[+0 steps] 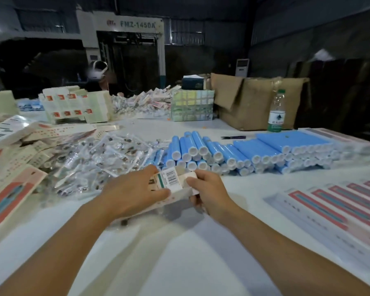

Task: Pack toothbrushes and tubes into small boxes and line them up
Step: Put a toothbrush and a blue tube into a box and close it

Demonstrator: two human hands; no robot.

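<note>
A small white box [173,182] with a barcode on it is held between both hands just above the table, in front of the piles. My left hand [135,190] grips its left side, thumb along the lower edge. My right hand [209,189] pinches its right end, where a flap stands open. Behind it lies a stack of blue tubes [244,152] with white caps. To the left is a heap of toothbrushes [94,159] in clear wrappers. Packed boxes [338,208] lie in a row at the right.
Flat unfolded cartons [13,189] are piled at the left edge. Farther back are a water bottle [277,112], a brown cardboard box [259,101], small scissors [233,137] and stacked carton bundles [73,105]. A person sits behind the far piles.
</note>
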